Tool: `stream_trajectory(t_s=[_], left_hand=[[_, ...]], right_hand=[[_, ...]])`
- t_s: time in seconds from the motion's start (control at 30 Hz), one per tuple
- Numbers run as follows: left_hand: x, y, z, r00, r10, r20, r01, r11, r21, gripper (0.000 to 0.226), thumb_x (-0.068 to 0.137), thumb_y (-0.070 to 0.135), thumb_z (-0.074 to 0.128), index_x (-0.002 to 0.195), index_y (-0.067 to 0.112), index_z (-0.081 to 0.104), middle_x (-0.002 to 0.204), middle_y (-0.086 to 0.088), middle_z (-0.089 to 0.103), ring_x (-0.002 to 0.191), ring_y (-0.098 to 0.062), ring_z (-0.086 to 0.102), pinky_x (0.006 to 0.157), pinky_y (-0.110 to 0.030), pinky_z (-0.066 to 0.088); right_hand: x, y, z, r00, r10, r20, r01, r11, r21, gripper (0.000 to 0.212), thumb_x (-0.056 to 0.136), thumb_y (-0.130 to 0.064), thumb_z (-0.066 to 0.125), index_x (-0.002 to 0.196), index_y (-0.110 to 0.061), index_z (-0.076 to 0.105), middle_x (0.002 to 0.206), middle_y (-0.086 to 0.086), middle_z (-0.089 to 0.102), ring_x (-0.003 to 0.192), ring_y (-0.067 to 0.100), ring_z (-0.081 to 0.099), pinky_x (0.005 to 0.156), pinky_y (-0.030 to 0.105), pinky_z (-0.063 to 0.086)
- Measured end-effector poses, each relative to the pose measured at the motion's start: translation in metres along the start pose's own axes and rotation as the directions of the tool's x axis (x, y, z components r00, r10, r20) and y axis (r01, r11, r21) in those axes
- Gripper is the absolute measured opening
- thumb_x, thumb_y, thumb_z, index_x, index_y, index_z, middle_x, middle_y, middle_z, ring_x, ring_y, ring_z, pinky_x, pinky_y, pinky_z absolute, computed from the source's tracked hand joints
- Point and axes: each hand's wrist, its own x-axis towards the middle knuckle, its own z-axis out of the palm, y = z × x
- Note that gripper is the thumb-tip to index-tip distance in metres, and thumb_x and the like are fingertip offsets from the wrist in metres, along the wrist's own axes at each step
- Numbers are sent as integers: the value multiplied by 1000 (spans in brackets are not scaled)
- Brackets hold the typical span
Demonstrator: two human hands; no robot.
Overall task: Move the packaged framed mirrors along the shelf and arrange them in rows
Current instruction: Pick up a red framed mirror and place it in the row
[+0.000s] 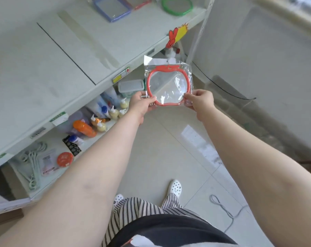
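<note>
- Both hands are up in front of the shelf, and between them is the red mirror, an apple-shaped frame sealed in a clear plastic bag.
- The left hand pinches the bag at the mirror's lower left edge, thumb on top and fingers curled underneath.
- The right hand pinches the lower right edge the same way, thumb pressed on the bag by the frame.
- The red mirror hangs in the air, off the shelf's front edge and over the pale tiled floor, touching nothing but the two hands.
- It faces up toward the camera, its leaf end pointing away from the person, the bag's white header flap past that.
- At the far end of the shelf lie three more: a blue mirror, rectangular; just to its right a second red-framed one, cut off by the top edge; then a green mirror, rounded, nearest the shelf's end post.
- The long stretch of shelf nearer the person shows bare white board with a dark seam across it.
- Clipped to the shelf's front edge, a red and yellow sign.
- Under the shelf, lower tiers hold bottles, with an orange bottle lying on its side.
- Down below, striped trousers and white clogs on the floor.
</note>
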Motion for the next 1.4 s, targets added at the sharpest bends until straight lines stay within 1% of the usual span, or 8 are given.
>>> stream_trajectory(t_s=[0.43, 0.63, 0.8, 1.07, 1.17, 1.27, 1.33, 1.4], left_hand=[[74, 59, 93, 997, 58, 43, -60, 997, 52, 17, 87, -1, 63, 98, 6, 52, 89, -7, 63, 72, -14, 68, 66, -23, 61], [140, 100, 107, 998, 5, 65, -10, 998, 63, 15, 87, -2, 63, 87, 8, 52, 94, -11, 61, 84, -27, 67, 84, -38, 59], [184, 138, 117, 997, 4, 75, -11, 996, 86, 14, 87, -3, 62, 93, 7, 54, 101, -13, 62, 84, -24, 68, 71, -26, 61], [240, 170, 138, 997, -62, 51, 59, 997, 57, 19, 88, -6, 59, 101, 5, 52, 110, -17, 62, 94, -28, 66, 78, -33, 58], [262, 186, 148, 997, -82, -1, 82, 996, 39, 15, 87, -5, 60, 94, 8, 55, 107, -14, 64, 81, -19, 67, 68, -26, 61], [287, 209, 157, 990, -64, -124, 58, 997, -49, 25, 87, 1, 64, 110, 7, 57, 117, -15, 64, 77, -18, 66, 85, -34, 58], [306, 226, 161, 961, -36, -275, -1, 991, -134, 47, 86, 5, 67, 128, 4, 47, 119, -14, 59, 72, -18, 63, 77, -33, 60], [321, 241, 164, 897, 32, -441, -44, 999, -18, 49, 87, 14, 67, 130, 5, 46, 120, -12, 57, 79, -20, 63, 63, -28, 60]], right_hand=[[103, -62, -51, 998, -55, -28, 54, 998, -13, 19, 80, -10, 71, 65, -13, 59, 69, 2, 63, 64, 17, 60, 71, 28, 59], [169, -105, -33, 998, -35, -46, 32, 997, -68, 18, 78, -13, 71, 64, -16, 60, 65, 4, 64, 63, 20, 61, 77, 36, 59], [217, -142, -19, 998, -45, -41, 42, 997, -63, 12, 77, -8, 69, 72, -8, 59, 71, 9, 63, 64, 21, 62, 73, 32, 61], [302, -188, -4, 997, 0, 72, 8, 994, -112, 20, 79, -3, 71, 68, -10, 55, 62, 7, 61, 56, 17, 61, 79, 40, 60], [340, -207, 0, 986, 10, 166, 6, 995, -96, 19, 81, 0, 68, 70, -8, 56, 67, 11, 64, 59, 21, 63, 82, 40, 59], [373, -231, 2, 962, 3, 274, 44, 986, -163, 9, 82, 2, 65, 75, -3, 61, 78, 22, 67, 69, 29, 63, 87, 43, 57], [392, -243, 5, 940, 0, 342, 79, 973, -215, 9, 83, 0, 65, 89, 7, 65, 84, 27, 67, 75, 31, 61, 88, 47, 54], [403, -253, 10, 913, 4, 408, 113, 959, -261, 15, 82, 1, 65, 96, 8, 66, 80, 25, 66, 76, 32, 59, 88, 49, 53]])
